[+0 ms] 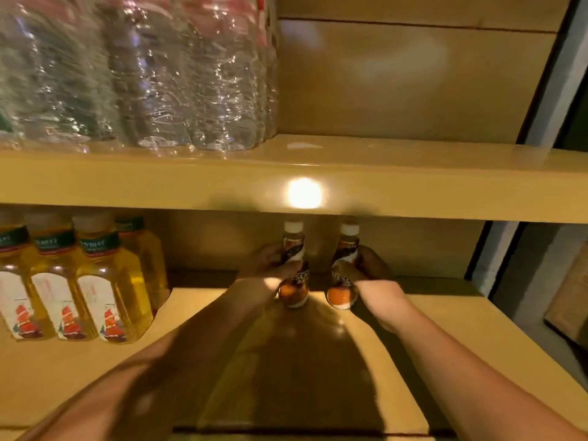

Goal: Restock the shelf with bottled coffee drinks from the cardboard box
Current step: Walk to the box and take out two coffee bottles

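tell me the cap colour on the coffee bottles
White caps on each coffee bottle, seen in the head view.

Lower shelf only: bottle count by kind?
Coffee bottles: 2, one gripped by the left hand, one by the right hand
Yellow bottles: 4 visible, the leftmost cut by the frame edge
Total: 6

"NESC" shows on the right coffee bottle (343,276).
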A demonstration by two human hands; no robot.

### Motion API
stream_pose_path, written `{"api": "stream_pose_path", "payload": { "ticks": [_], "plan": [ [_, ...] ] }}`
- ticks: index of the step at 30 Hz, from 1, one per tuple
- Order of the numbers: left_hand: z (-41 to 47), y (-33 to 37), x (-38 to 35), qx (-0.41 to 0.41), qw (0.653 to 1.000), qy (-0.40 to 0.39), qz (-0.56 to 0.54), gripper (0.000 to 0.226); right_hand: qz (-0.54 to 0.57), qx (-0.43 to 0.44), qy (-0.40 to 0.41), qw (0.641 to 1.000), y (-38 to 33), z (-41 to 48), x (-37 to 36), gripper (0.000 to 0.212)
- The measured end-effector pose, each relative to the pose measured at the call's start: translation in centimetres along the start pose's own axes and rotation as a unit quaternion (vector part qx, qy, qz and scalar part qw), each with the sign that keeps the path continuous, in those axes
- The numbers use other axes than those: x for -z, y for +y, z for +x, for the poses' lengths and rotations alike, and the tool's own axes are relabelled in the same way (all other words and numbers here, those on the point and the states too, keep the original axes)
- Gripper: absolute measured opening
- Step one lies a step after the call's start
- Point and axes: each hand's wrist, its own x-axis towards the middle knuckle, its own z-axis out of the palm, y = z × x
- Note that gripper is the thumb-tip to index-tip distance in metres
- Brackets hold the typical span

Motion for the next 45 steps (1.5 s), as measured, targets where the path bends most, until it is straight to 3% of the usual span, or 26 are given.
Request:
{"api": "stream_pose_path", "payload": {
  "ticks": [3, 5, 7, 11, 21, 28, 32, 34, 36, 39, 40, 42, 45],
  "plan": [
    [1.1, -0.6, 0.1, -0.084, 0.994, 0.042, -0.056, 0.031, -0.02, 0.107, -0.028, 0.994, -1.0, 1.1, -0.7, 0.01],
    [1.9, -0.5, 0.0, -0.108, 0.992, 0.047, -0.036, 0.033, -0.016, 0.194, -0.044, 0.98, -1.1, 2.4, -1.2, 0.02],
    [2.2, -0.2, 0.3, -0.13, 0.99, 0.052, 0.01, 0.032, -0.02, 0.227, -0.035, 0.973, -1.3, 3.4, -1.8, 0.03],
    [2.7, -0.3, 0.4, -0.167, 0.983, 0.063, 0.044, 0.039, -0.017, 0.239, -0.018, 0.971, -1.3, 4.4, -2.6, 0.026],
    [3.8, -0.5, 0.1, -0.154, 0.982, 0.094, 0.054, 0.045, -0.019, 0.254, 0.023, 0.967, -1.5, 5.1, -3.7, 0.016],
    [3.8, -0.3, 0.3, -0.148, 0.984, 0.092, 0.049, 0.045, -0.028, 0.24, 0.022, 0.97, -1.9, 4.9, -3.3, 0.023],
    [1.9, 0.8, 1.0, -0.135, 0.98, 0.095, 0.108, 0.055, -0.077, 0.221, 0.01, 0.972, -3.1, 2.2, -2.4, 0.026],
    [0.4, 2.0, 1.5, -0.121, 0.961, 0.105, 0.225, 0.058, -0.187, 0.245, 0.025, 0.951, -4.4, -0.4, -1.7, 0.026],
    [-1.9, 3.7, 2.1, -0.068, 0.913, 0.037, 0.4, 0.046, -0.272, 0.271, 0.054, 0.922, -5.2, -2.8, -1.1, 0.026],
    [-7.0, 5.3, 2.9, 0.028, 0.851, -0.027, 0.524, 0.061, -0.445, 0.182, 0.007, 0.877, -5.2, -5.7, -0.2, 0.044],
    [-9.0, 5.8, 3.2, -0.001, 0.841, -0.005, 0.541, 0.064, -0.484, 0.167, 0.001, 0.859, -4.8, -6.9, 0.0, 0.054],
    [-12.9, 6.4, 3.2, -0.076, 0.818, 0.036, 0.569, 0.071, -0.506, 0.221, 0.048, 0.833, -4.2, -9.0, 0.3, 0.057],
    [-18.0, 5.8, 2.6, -0.124, 0.785, 0.036, 0.606, 0.094, -0.518, 0.293, 0.078, 0.8, -2.3, -12.9, 0.4, 0.072]
  ]
}}
